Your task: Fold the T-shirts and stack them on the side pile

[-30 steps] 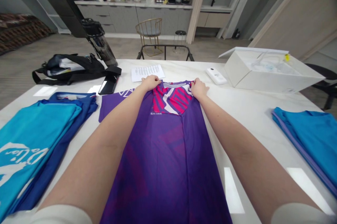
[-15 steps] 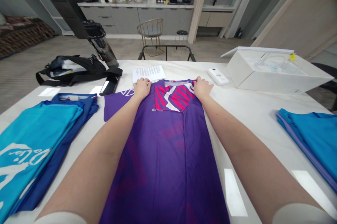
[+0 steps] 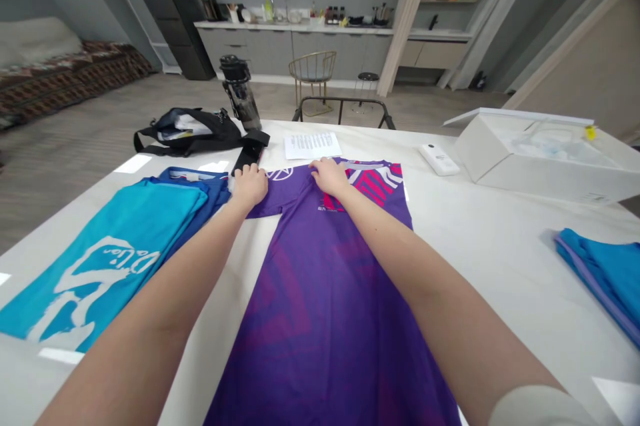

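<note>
A purple T-shirt (image 3: 330, 293) with a pink, white and purple pattern near its collar lies spread on the white table (image 3: 480, 266), its hem running toward me. My left hand (image 3: 251, 185) has its fingers closed on the end of the left-side sleeve. At the shoulder, between that sleeve and the collar, my right hand (image 3: 330, 177) pinches the cloth. The right side of the shirt is folded inward, with no sleeve showing there. Left of it lies a folded light-blue T-shirt (image 3: 125, 226) with white lettering, on top of dark-blue folded shirts (image 3: 217, 191).
Behind the shirt are a printed sheet (image 3: 313, 145), a phone (image 3: 247, 158), a black bag (image 3: 193, 133) and a dark bottle (image 3: 241, 94). A white device (image 3: 439, 159) and an open white box (image 3: 540, 153) stand at the back right. Folded blue clothes (image 3: 607, 273) lie at the right edge.
My left hand has moved from the shoulder out to the sleeve end. My right hand has left the far shoulder and come leftward to the near-sleeve shoulder. The view has turned left.
</note>
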`<action>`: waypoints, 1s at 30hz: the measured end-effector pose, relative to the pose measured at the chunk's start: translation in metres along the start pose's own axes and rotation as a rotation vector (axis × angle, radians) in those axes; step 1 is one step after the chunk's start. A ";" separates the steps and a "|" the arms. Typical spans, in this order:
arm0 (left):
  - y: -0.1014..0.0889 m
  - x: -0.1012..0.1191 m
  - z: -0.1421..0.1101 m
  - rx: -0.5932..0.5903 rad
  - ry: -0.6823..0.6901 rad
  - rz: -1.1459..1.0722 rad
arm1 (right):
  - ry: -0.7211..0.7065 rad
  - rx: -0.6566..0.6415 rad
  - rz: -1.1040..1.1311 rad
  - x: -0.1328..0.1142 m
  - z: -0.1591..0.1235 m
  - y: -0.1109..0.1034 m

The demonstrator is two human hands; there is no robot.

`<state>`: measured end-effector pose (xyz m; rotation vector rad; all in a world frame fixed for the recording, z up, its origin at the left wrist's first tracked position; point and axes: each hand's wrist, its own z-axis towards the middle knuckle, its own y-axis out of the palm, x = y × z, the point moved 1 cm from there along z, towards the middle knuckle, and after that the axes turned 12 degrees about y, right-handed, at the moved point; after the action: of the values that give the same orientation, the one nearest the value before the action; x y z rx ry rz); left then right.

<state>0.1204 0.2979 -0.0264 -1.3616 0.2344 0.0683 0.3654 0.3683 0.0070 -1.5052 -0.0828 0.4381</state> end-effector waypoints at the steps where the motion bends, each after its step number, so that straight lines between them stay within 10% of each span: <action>1: -0.001 -0.002 -0.002 0.000 -0.007 0.019 | 0.017 -0.006 -0.023 -0.011 0.005 0.006; 11: -0.016 -0.005 -0.002 0.076 0.029 -0.013 | 0.080 -0.014 -0.112 -0.015 0.050 0.020; 17: -0.073 -0.008 0.020 0.186 -0.064 -0.350 | 0.036 0.111 0.003 -0.007 0.046 0.009; 24: -0.138 0.092 0.063 0.117 0.034 -1.268 | 0.084 0.176 0.276 0.048 0.023 -0.023; 27: -0.127 0.130 0.075 -0.085 0.164 -1.545 | 0.234 0.073 0.429 0.089 0.008 -0.034; 30: -0.094 0.135 0.082 -0.085 0.101 -1.274 | 0.352 -0.168 0.557 0.123 -0.012 -0.039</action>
<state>0.2800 0.3466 0.0514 -1.3867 -0.5811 -1.0586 0.4912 0.3969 0.0173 -1.7447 0.6020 0.6104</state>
